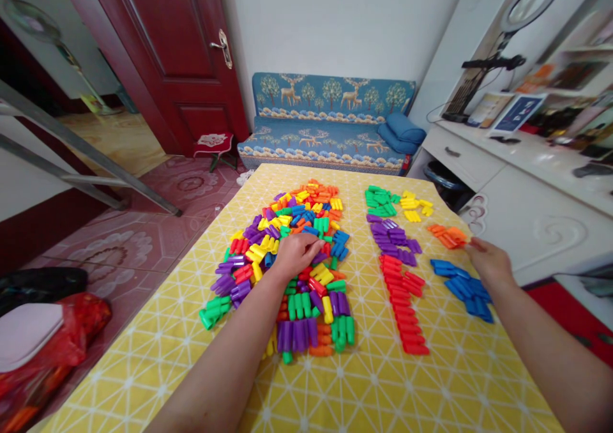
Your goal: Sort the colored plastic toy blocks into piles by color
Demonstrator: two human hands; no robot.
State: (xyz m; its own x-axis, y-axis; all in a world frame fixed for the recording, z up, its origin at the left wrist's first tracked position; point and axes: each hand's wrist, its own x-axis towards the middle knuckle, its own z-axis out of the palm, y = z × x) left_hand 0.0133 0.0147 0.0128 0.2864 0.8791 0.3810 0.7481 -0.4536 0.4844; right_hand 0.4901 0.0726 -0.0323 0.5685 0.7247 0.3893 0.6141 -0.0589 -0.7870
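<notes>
Watching remotely, I take this for a lived-in room of a home: I see a blue fabric sofa patterned with deer and trees (330,129) against a plain white wall (325,24), a dark red panelled door (167,43), pink flower-patterned floor tiles (158,241), a white cabinet with carved trim (541,216) and a yellow-and-white geometric tablecloth (354,395).

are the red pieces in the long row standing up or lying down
Lying down: the red pieces show their long sides, stretched along the yellow tablecloth.
</notes>
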